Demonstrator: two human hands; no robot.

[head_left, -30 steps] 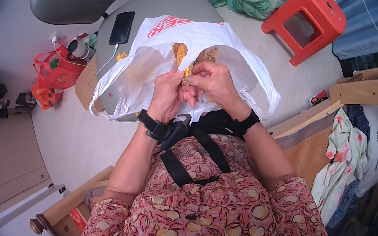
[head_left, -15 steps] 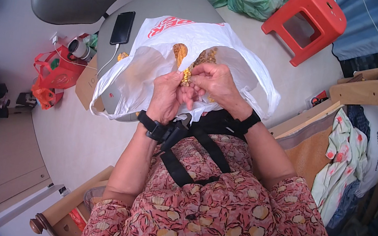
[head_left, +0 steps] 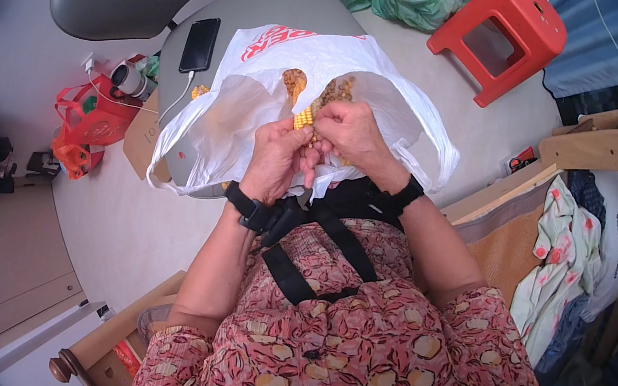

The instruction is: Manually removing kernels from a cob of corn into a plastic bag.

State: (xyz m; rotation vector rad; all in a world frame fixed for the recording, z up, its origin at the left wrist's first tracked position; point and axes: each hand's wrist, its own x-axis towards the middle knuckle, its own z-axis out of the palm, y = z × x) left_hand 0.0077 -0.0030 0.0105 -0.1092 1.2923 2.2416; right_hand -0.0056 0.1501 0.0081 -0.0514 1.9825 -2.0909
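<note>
A short yellow corn cob (head_left: 303,119) sits upright between my hands, over the mouth of a white plastic bag (head_left: 298,52) with red print. My left hand (head_left: 280,153) is closed round its lower part. My right hand (head_left: 354,133) is closed too, thumb and fingertips pinched against the cob's right side. Inside the bag lie loose brownish-yellow kernels (head_left: 341,88) and, behind the cob, another orange-yellow corn cob (head_left: 293,83). Part of the bag's inside is hidden by my hands and its folds.
The bag rests on a grey chair seat (head_left: 273,4) with a black phone (head_left: 199,45) on a white cable and a piece of corn (head_left: 199,91). A red plastic stool (head_left: 500,34) stands far right, a red bag (head_left: 96,117) left, a wooden chair (head_left: 612,142) with cloths right.
The cob in my hands has turned, and more of its yellow kernels show at the top. My left thumb has shifted slightly right and my fingers have moved a little.
</note>
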